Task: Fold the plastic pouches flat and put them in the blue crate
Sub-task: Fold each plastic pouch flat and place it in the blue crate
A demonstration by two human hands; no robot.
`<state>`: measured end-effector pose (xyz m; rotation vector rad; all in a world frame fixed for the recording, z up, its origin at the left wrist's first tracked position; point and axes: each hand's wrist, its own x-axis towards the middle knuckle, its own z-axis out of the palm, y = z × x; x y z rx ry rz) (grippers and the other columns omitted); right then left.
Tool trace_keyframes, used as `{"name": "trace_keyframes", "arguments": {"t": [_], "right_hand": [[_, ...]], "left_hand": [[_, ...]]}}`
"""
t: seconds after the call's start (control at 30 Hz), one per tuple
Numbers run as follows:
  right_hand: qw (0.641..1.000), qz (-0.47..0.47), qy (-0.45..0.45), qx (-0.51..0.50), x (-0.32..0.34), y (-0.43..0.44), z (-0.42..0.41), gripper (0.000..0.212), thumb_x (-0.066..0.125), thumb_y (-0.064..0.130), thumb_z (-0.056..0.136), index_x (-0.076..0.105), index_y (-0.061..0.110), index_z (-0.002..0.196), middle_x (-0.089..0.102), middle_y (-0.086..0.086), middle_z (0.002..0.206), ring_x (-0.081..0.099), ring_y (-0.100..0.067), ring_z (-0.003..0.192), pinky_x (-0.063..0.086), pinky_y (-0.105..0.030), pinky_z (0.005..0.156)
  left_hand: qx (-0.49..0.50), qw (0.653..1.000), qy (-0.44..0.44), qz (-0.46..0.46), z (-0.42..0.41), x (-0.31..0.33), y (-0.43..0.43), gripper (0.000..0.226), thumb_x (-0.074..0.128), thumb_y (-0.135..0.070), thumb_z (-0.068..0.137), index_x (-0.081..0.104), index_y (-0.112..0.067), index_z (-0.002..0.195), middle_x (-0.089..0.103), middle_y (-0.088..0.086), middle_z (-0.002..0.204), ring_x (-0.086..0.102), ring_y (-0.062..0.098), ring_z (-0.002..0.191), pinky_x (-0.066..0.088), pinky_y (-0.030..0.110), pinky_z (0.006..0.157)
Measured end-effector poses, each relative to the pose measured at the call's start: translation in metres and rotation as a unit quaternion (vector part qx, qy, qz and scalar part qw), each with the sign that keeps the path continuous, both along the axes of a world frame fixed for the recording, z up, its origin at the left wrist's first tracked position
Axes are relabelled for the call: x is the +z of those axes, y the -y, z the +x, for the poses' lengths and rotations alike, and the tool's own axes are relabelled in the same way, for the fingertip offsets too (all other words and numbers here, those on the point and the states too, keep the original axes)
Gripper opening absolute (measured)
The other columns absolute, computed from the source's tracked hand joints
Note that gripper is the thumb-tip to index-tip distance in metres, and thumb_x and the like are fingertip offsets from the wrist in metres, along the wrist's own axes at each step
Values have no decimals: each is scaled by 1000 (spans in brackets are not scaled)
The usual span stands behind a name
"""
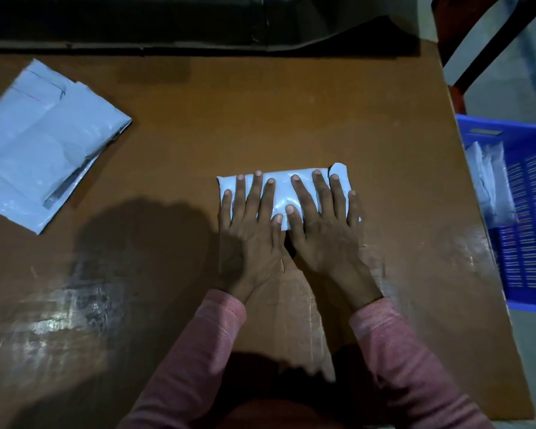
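While both palms press down side by side, the folded pale blue plastic pouch [283, 193] lies flat near the middle of the brown wooden table [322, 113]. The left hand [251, 224] covers the pouch's left half with fingers spread and straight, grasping nothing; the right hand [322, 221] lies the same way on the right half, its thumb tip just beside the left thumb tip. Pink long sleeves [399, 351] cover both forearms. A loose stack of unfolded pale blue plastic pouches [44, 144] sits well apart at the table's left edge. Beyond the right edge of the table stands the blue slotted plastic crate [529, 243], lower than the tabletop, with a bundle of pale folded pouches [489, 184] leaning against its near-left inner wall. Black plastic sheeting [198, 20] lies along the far edge.
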<state>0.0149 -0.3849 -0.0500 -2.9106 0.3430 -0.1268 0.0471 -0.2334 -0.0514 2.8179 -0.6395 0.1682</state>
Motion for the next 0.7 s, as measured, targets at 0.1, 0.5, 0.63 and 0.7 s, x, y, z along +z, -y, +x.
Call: {"name": "trace_keyframes", "arguments": {"t": [0.1,0.5,0.63,0.7], "right_hand": [[1000,-3,4,-6,0,0,1,54,28,53,105,24,40,158,17,4,168,4,-20,157,2,-49,125],[1000,-7,7,-15,-2,-1,2,54,30,54,104,32,40,155,24,4,166,10,-20,156,6,-50,124],[1000,-6,-1,-18,0,-2,2,54,31,54,103,32,40,155,24,4,166,9,-20,156,3,-48,124],[1000,3,-28,-13,4,-1,3,55,27,56,103,26,42,157,18,6,168,3,-18,156,-1,-48,124]], "left_hand": [[3,1000,2,-8,1,-2,0,57,27,-35,110,23,-15,163,12,6,172,2,27,160,18,53,125],[-5,997,26,-66,3,-5,0,51,39,-31,109,40,-15,157,27,4,168,12,27,159,21,54,124],[4,999,24,-37,3,-8,-1,52,36,-33,109,36,-20,159,23,2,169,8,26,159,19,52,124],[3,1000,14,-8,2,-7,0,53,30,-36,110,30,-22,162,19,2,171,4,26,160,17,52,125]]}}
